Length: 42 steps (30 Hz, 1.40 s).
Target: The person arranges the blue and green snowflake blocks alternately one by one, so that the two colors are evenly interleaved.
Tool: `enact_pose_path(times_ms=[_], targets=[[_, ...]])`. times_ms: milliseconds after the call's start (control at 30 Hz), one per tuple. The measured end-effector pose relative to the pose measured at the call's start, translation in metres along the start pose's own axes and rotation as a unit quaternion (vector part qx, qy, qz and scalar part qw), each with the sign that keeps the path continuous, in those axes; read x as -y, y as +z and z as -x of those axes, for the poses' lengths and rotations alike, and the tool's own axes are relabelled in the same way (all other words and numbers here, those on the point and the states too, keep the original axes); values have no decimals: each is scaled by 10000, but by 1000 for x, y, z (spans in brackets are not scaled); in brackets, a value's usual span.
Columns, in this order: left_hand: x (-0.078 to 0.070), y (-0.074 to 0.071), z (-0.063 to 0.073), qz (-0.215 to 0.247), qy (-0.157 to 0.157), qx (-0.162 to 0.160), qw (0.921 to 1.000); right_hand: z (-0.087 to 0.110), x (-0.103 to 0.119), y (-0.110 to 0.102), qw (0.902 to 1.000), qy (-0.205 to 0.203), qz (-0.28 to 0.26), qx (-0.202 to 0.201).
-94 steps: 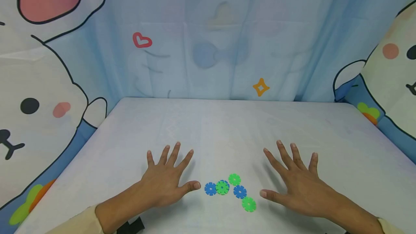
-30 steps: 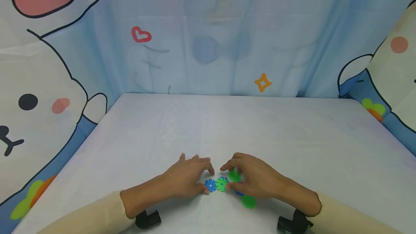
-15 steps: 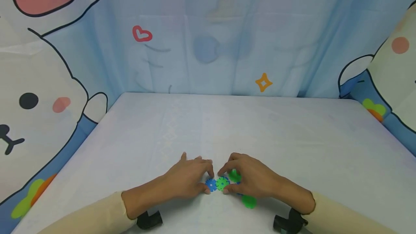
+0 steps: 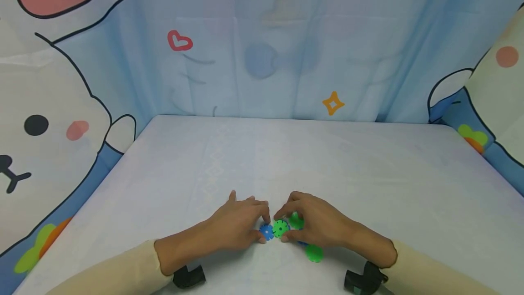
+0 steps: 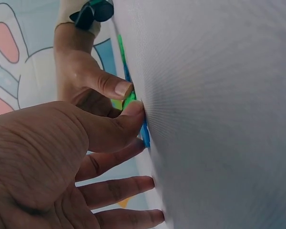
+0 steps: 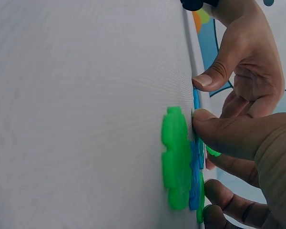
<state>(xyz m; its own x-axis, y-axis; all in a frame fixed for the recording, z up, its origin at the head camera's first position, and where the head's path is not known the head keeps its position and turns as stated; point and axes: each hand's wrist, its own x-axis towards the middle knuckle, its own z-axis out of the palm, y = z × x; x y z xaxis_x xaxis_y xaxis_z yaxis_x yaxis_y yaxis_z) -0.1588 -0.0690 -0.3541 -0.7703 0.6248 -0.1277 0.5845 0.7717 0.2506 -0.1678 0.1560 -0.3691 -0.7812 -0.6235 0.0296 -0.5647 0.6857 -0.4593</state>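
My left hand (image 4: 234, 226) pinches a blue notched plastic disc (image 4: 267, 231) by its edges between thumb and index finger; its other fingers stretch away, touching the table in the left wrist view. Beside it, my right hand (image 4: 321, 222) holds a green notched disc (image 4: 280, 229) between thumb and index finger. A sliver of blue shows behind that green disc. The blue and green discs meet edge to edge, low at the tabletop. Under and beside the right hand lie another green disc (image 4: 296, 221), a mostly hidden blue disc (image 6: 194, 176) and a nearer green disc (image 4: 314, 253).
A white cloth covers the table (image 4: 229, 163). Behind it hangs a blue curtain (image 4: 213, 72) with printed hearts and animal figures at both sides. Black wrist cameras sit under the left wrist (image 4: 189, 277) and the right wrist (image 4: 365, 279).
Both hands were spread wide and apart; they have come together over the discs. Since half a second ago they have barely moved, and the pinched discs have shifted only slightly.
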Motion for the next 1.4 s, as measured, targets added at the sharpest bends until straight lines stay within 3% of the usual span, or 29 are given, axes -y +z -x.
enact_pose_path(times_ms=[267,600,900,1067,1400], targets=[[0,1,-2,-181,128,-147,9996,0,-1,0,9998,-32,-179,69],[-4,0,-3,-260,-71,-67,9996,2,-1,0,9993,-8,-371,106],[-4,0,-3,-304,-17,-125,9995,3,-3,0,9992,-88,-380,105],[-4,-2,-3,-254,-168,-116,9995,2,-2,2,9995,36,-272,156],[1,-3,-1,-233,-490,-125,9984,2,-3,3,9997,-176,-104,110]])
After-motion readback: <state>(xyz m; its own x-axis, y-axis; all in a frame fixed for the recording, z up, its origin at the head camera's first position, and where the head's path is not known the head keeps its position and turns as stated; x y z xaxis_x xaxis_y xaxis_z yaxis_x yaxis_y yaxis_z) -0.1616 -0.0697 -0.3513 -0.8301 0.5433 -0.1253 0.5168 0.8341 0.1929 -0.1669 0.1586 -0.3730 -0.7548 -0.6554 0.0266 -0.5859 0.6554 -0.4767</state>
